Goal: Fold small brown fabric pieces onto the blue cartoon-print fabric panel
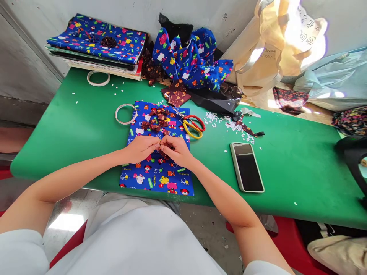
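Note:
Over a blue cartoon-print cloth (156, 179), my left hand (143, 148) and my right hand (178, 152) meet fingertip to fingertip. Both are closed in a pinch on a small dark brown patterned fabric piece (164, 153), mostly hidden under my right fingers. Just beyond them, several gathered brown fabric pieces (163, 119) lie on the cloth. Scissors (194, 127) with red and yellow handles rest at the cloth's right edge, blades pointing away from me. A roll of tape (126, 114) touches or overlaps the cloth's left edge; I cannot tell which.
The green table (86, 141) also holds a second tape roll (98, 78), a stack of books under blue cloth (126, 42), crumpled blue cloth (189, 57), glasses (231, 91), white paper scraps (213, 119) and a phone (247, 168). A beige bag (255, 57) stands behind.

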Available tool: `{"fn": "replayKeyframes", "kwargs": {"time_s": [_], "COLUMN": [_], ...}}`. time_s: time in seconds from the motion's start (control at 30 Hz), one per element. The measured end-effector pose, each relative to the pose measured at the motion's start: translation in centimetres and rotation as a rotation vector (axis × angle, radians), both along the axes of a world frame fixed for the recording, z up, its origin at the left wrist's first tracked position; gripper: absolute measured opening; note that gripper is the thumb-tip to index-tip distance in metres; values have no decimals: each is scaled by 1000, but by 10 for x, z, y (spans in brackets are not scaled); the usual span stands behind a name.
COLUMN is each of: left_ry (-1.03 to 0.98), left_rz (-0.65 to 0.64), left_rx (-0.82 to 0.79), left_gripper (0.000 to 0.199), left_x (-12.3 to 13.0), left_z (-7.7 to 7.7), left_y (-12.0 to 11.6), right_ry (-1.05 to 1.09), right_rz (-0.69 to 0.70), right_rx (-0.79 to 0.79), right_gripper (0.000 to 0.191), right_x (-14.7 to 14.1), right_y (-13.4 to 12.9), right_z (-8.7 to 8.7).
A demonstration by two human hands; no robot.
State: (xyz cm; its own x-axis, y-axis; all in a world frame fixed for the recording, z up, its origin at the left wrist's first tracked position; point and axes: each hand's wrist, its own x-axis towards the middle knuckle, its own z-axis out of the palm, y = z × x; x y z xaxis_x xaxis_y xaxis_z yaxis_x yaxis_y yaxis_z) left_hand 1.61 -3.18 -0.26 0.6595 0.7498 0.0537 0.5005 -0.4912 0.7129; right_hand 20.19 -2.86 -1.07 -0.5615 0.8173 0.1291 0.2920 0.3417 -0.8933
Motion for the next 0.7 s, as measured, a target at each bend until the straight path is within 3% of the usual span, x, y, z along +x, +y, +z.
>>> {"fn": "replayKeyframes", "kwargs": {"time_s": [0.7], "left_ry": [11], "left_rz": [63], "left_rx": [22], "left_gripper": [24], "left_x": [3], "left_z": [-1], "left_y": [0], "right_ry": [-64], "right_rz": [-30], "right_rx": [69], "right_gripper": [14], "right_x": [-1], "right_y": [0], "right_z": [-5]}}
